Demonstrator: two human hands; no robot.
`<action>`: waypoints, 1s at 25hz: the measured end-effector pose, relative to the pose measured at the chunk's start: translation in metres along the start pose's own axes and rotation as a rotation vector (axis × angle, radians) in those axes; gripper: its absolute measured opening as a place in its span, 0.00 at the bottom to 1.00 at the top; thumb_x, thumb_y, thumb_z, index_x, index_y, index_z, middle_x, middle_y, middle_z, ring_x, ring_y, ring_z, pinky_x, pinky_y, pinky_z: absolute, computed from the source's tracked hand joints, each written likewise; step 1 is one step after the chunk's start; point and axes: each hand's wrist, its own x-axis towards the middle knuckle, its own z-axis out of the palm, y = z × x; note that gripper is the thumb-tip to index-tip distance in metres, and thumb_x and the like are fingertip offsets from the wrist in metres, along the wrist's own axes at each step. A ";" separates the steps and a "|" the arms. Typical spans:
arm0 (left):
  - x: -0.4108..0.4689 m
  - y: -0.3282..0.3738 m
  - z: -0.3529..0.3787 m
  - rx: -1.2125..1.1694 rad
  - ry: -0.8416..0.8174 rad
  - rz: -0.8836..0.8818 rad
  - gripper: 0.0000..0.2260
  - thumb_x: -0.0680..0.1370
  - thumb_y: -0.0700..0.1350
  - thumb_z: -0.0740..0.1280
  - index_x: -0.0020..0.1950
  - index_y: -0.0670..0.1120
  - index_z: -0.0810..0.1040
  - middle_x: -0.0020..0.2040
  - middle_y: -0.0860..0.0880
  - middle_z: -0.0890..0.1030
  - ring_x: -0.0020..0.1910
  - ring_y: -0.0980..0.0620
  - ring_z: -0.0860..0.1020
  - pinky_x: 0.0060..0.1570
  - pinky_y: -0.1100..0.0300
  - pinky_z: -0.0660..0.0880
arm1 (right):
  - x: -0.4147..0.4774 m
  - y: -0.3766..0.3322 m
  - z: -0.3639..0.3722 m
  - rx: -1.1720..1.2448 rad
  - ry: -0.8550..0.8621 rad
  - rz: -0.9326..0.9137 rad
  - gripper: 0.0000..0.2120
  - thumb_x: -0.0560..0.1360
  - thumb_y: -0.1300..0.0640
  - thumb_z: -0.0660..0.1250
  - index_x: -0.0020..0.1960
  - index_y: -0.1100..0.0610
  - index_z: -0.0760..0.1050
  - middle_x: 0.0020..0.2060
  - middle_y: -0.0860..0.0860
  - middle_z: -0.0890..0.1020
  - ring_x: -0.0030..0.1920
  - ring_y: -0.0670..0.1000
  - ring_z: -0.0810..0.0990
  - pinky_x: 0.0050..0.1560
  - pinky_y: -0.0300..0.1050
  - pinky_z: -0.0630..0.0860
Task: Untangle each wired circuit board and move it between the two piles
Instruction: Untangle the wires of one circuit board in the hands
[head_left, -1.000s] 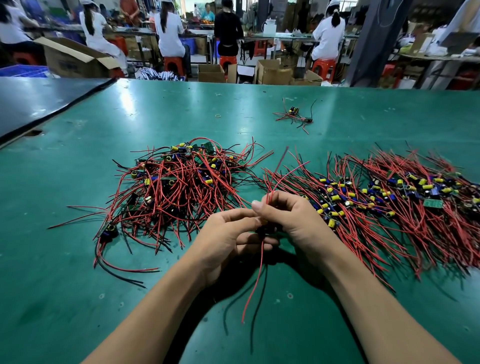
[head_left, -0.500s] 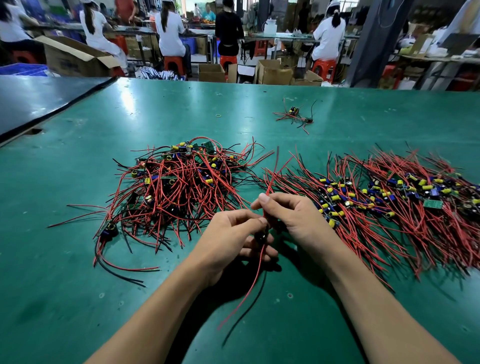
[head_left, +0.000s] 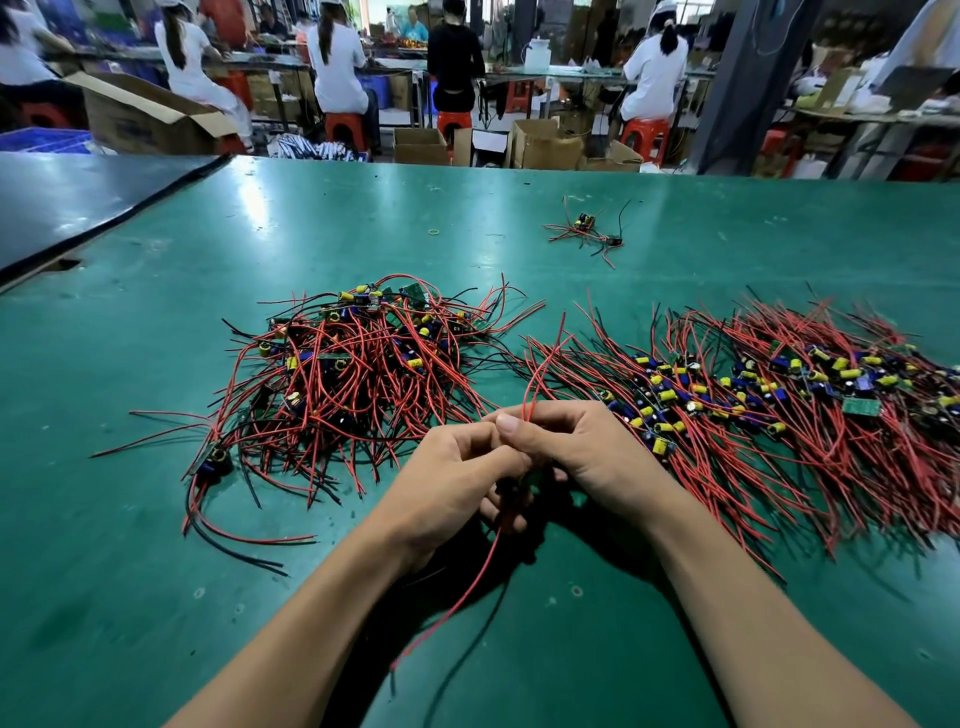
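Two piles of wired circuit boards lie on the green table (head_left: 571, 649): a tangled left pile (head_left: 353, 379) and a wider right pile (head_left: 769, 405), both full of red and black wires. Between them, near the front, my left hand (head_left: 452, 483) and my right hand (head_left: 587, 447) meet around one small wired circuit board (head_left: 511, 491), mostly hidden by the fingers. My right thumb and fingers pinch its red wires, which stick up past the hand. My left hand grips the board from the left. A red and a black wire hang down below the hands toward me.
A few loose wired boards (head_left: 587, 231) lie farther back on the table, with a small yellow rubber band (head_left: 434, 232) to their left. A dark mat (head_left: 78, 202) covers the far left. Beyond the table edge are seated workers, cardboard boxes and red stools.
The red wires held by my right hand now stand up higher above the fingers. The hanging red and black wires have swung left. Both hands stay together at the same spot.
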 end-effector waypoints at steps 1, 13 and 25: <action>0.000 0.001 0.000 -0.005 -0.001 -0.011 0.08 0.77 0.34 0.64 0.38 0.40 0.77 0.31 0.43 0.79 0.23 0.48 0.77 0.22 0.65 0.71 | 0.002 0.000 0.000 -0.052 0.061 -0.049 0.11 0.75 0.54 0.74 0.50 0.61 0.85 0.37 0.51 0.86 0.33 0.43 0.81 0.33 0.32 0.75; 0.005 -0.002 0.005 -0.035 0.038 -0.012 0.07 0.79 0.39 0.67 0.41 0.40 0.78 0.32 0.42 0.78 0.24 0.48 0.78 0.23 0.66 0.71 | 0.010 0.001 0.001 0.073 0.352 0.013 0.19 0.75 0.40 0.69 0.38 0.54 0.84 0.21 0.48 0.70 0.20 0.45 0.63 0.22 0.35 0.58; 0.002 -0.001 -0.001 0.027 -0.031 -0.009 0.11 0.78 0.40 0.67 0.35 0.47 0.80 0.28 0.45 0.79 0.23 0.49 0.76 0.28 0.60 0.68 | 0.011 0.003 -0.013 -0.367 0.397 -0.142 0.16 0.80 0.47 0.68 0.45 0.58 0.86 0.19 0.39 0.73 0.22 0.38 0.70 0.26 0.27 0.63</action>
